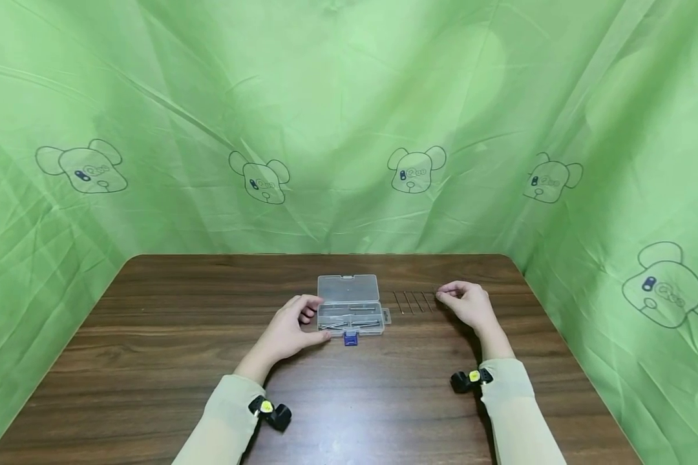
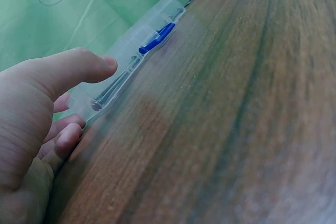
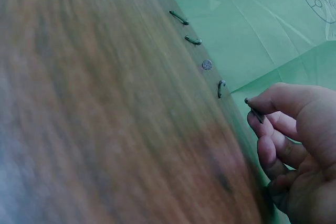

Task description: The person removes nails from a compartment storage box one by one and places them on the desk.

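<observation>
A clear plastic box (image 1: 347, 289) stands in the middle of the table with its lid raised toward the back. Long metal nails (image 1: 365, 324) lie in its compartments, and a blue latch (image 1: 351, 340) hangs at the front. My left hand (image 1: 287, 328) holds the box's left end, thumb at the front corner and fingers behind. To the right of the box, several nails (image 1: 408, 302) lie side by side in a row. At the row's right end, my right hand (image 1: 468, 303) pinches another nail (image 3: 256, 114) between thumb and fingertip, close over the table.
A brown wooden table (image 1: 151, 349) carries everything. Green cloth (image 1: 337, 116) with printed bear heads hangs along its back and sides. A clear hanging tab (image 1: 387, 316) sticks out from the box's right side. Each wrist wears a small black camera (image 1: 278, 417).
</observation>
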The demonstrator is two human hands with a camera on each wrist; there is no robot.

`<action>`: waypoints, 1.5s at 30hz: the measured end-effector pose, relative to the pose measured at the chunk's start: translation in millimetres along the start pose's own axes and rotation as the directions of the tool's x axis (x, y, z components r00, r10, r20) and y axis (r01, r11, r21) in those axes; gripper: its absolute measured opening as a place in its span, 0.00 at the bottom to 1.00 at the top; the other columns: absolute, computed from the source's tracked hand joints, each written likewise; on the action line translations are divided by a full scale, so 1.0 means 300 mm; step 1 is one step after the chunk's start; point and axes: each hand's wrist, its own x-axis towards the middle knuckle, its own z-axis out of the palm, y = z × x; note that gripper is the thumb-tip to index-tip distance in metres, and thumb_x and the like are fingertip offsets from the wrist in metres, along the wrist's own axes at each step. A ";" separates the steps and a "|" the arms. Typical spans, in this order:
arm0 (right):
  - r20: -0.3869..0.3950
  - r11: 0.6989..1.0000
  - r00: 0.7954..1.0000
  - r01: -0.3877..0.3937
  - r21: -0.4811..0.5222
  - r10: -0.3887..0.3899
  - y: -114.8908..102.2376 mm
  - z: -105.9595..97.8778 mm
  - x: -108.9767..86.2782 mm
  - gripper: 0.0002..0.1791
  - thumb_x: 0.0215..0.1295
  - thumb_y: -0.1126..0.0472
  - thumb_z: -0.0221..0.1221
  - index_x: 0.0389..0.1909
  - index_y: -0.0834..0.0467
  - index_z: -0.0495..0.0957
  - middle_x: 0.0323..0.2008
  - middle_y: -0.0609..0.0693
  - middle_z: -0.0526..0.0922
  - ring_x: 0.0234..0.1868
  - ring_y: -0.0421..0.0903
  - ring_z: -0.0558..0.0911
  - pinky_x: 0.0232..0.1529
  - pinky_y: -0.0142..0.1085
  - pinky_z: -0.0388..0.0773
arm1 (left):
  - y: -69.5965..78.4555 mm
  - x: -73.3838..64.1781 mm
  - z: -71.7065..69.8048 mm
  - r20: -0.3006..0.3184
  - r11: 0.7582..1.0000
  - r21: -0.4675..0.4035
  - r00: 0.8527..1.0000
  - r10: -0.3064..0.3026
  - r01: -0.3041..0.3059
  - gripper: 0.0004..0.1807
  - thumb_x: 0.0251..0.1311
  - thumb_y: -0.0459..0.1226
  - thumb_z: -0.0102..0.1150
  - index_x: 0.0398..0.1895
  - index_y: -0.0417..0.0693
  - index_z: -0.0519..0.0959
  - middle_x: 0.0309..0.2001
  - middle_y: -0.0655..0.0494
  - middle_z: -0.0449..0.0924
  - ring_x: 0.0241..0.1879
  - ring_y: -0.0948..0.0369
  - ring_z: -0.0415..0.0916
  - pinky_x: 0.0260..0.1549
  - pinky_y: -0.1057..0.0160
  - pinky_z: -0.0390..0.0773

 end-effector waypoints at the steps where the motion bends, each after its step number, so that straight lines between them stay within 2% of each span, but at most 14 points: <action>1: 0.001 1.000 1.000 -0.002 -0.003 0.002 0.003 0.003 0.000 0.08 0.71 0.57 0.72 0.42 0.58 0.92 0.36 0.49 0.92 0.38 0.43 0.85 0.42 0.37 0.80 | 0.000 -0.001 -0.001 0.001 1.000 0.003 1.000 -0.003 0.003 0.38 0.52 0.46 0.88 0.66 0.47 0.81 0.50 0.54 0.80 0.45 0.60 0.77 0.49 0.59 0.81; 7: 0.021 0.999 0.999 0.026 -0.026 -0.026 0.022 0.016 0.002 0.06 0.69 0.58 0.72 0.40 0.56 0.92 0.34 0.46 0.92 0.35 0.39 0.85 0.42 0.37 0.79 | -0.002 -0.003 -0.004 0.005 1.000 0.018 1.000 -0.016 0.016 0.38 0.53 0.46 0.88 0.66 0.50 0.81 0.52 0.56 0.80 0.47 0.61 0.77 0.50 0.60 0.81; 14: 0.041 0.996 0.997 0.070 -0.057 -0.068 0.029 0.019 -0.001 0.04 0.68 0.59 0.73 0.38 0.55 0.91 0.30 0.44 0.89 0.32 0.41 0.84 0.38 0.37 0.78 | -0.003 0.000 -0.004 0.003 1.000 0.019 1.000 -0.008 0.008 0.38 0.52 0.46 0.88 0.66 0.50 0.81 0.52 0.57 0.80 0.47 0.61 0.77 0.51 0.60 0.82; 33: 0.025 0.996 0.998 0.065 -0.064 -0.063 0.026 0.027 0.007 0.04 0.68 0.58 0.74 0.38 0.54 0.91 0.31 0.44 0.89 0.33 0.41 0.84 0.42 0.40 0.78 | -0.009 0.001 -0.005 -0.001 1.000 0.020 1.000 -0.004 0.004 0.38 0.52 0.45 0.88 0.66 0.50 0.81 0.52 0.57 0.80 0.47 0.61 0.78 0.51 0.59 0.82; 45: 0.041 0.996 0.997 0.065 -0.066 -0.062 0.027 0.019 0.005 0.05 0.70 0.56 0.73 0.39 0.54 0.91 0.31 0.44 0.89 0.35 0.42 0.84 0.43 0.42 0.78 | -0.010 0.000 -0.001 0.005 1.000 0.022 1.000 -0.007 0.007 0.38 0.52 0.46 0.88 0.66 0.50 0.81 0.52 0.57 0.80 0.47 0.61 0.78 0.50 0.59 0.82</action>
